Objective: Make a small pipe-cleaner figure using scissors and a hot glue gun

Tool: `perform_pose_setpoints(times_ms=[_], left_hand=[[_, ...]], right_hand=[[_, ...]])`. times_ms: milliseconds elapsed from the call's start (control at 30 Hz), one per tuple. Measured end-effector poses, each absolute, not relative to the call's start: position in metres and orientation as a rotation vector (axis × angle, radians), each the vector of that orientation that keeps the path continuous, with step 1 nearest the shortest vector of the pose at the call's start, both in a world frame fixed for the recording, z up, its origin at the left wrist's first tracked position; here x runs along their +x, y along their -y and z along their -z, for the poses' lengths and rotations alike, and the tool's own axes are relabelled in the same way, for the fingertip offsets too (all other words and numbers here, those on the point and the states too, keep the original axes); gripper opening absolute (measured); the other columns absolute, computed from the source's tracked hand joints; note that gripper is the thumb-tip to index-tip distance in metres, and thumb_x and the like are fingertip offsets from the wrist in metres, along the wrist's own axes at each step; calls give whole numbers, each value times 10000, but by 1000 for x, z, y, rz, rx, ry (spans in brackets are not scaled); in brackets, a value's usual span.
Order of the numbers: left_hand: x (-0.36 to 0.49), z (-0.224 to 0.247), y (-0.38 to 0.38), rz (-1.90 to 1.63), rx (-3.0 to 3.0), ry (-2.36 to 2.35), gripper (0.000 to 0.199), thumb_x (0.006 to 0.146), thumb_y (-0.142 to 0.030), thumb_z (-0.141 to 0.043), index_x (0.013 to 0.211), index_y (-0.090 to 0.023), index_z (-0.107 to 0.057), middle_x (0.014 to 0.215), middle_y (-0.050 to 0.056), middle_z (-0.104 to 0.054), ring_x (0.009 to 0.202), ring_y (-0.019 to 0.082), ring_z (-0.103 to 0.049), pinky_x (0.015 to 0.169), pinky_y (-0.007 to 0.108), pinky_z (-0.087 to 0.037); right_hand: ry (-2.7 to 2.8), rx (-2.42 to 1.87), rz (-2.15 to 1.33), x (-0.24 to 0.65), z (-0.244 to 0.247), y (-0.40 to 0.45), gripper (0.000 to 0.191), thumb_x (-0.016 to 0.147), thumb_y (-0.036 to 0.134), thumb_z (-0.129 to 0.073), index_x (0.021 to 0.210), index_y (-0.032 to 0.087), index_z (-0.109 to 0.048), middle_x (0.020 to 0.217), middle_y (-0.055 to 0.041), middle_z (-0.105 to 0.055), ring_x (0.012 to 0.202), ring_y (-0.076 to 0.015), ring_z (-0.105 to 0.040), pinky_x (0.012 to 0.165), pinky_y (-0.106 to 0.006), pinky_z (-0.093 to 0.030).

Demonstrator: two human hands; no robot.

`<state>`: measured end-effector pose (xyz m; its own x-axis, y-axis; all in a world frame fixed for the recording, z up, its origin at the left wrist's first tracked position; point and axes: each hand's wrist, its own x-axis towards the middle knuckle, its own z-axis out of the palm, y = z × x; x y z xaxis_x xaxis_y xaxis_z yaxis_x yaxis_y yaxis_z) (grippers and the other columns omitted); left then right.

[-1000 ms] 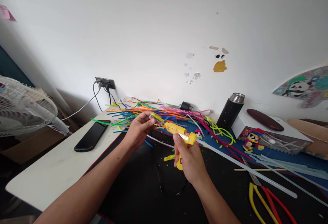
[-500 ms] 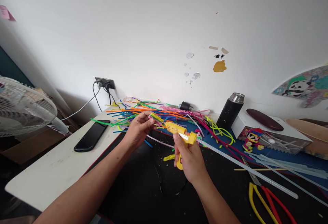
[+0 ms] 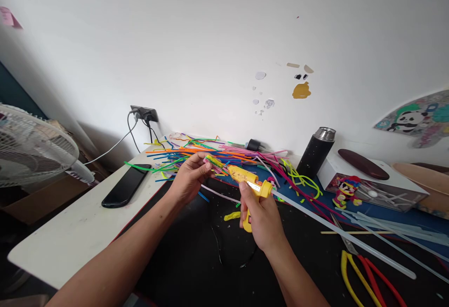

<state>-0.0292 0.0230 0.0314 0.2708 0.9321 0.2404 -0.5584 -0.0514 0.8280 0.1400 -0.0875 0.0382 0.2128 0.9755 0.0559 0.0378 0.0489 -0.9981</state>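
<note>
My left hand (image 3: 191, 178) pinches a small fuzzy piece (image 3: 213, 160) in yellow, green and pink between thumb and fingers. Wrapped round the handle of a yellow glue gun (image 3: 243, 176) is my right hand (image 3: 261, 215). The gun's nozzle points left at the fuzzy piece, with a small gap visible between them. A long translucent glue stick (image 3: 343, 232) sticks out of the gun's back toward the lower right. Below the gun, a yellow fuzzy piece (image 3: 232, 215) lies on the black mat (image 3: 189, 260).
Colourful pipe cleaners (image 3: 210, 155) are heaped along the wall. A black phone (image 3: 126, 186) lies at left, near a fan (image 3: 38, 143). On the right are a black flask (image 3: 315, 152), a box (image 3: 372, 180), a small figure (image 3: 345, 192), glue sticks (image 3: 400, 226) and scissors (image 3: 351, 246).
My right hand and the glue gun have shifted slightly right, so the nozzle stands farther from the fuzzy piece. My left hand has hardly moved.
</note>
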Motion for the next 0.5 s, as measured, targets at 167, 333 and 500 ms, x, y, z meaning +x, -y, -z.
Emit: perform_pose_setpoints(times_ms=[167, 333, 500], left_hand=[[-29, -30, -24, -1300, 999, -472, 373, 641, -303, -981, 908, -156, -765, 802, 20, -743, 670, 139, -702, 593, 212, -567], [-29, -31, -25, -1306, 988, -480, 396, 619, -309, -991, 902, -155, -761, 796, 17, -740, 670, 144, -703, 586, 218, -569], [-28, -32, -23, -1305, 982, -492, 385, 616, -308, -993, 886, -159, -762, 785, 11, -736, 665, 137, -693, 583, 214, -565]], right_hand=[[1118, -1292, -978, 140, -38, 87, 633, 913, 735, -560, 545, 232, -448, 401, 40, -429, 368, -110, -468, 391, -218, -400], [1160, -1295, -991, 142, -41, 89, 620, 940, 706, -552, 553, 233, -447, 410, 32, -450, 400, -115, -483, 430, -221, -414], [1165, -1299, -1026, 141, -45, 91, 599, 943, 701, -557, 574, 239, -459, 421, 31, -459, 419, -128, -498, 448, -231, -430]])
